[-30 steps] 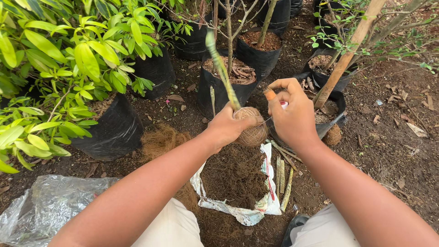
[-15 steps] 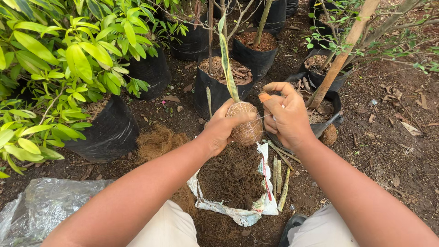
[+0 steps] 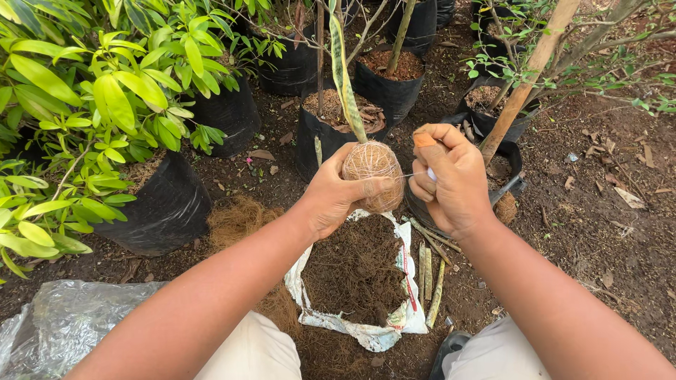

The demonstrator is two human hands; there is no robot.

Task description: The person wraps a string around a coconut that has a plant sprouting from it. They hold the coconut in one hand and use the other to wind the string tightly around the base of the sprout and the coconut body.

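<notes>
Fibre-wrapped root ball above soil-filled sack

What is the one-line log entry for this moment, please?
left hand: holds fibre-wrapped root ball | right hand: pulls thin thread taut, grips small spool | below: open soil bag

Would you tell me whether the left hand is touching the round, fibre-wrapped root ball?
Touching: the head view shows the left hand cupping the fibre-wrapped root ball, thumb pressed across its lower front.

The left hand cups a fibre-wrapped root ball with an upright striped leaf. The right hand pinches a taut thread beside it, above an open sack of soil.
</notes>
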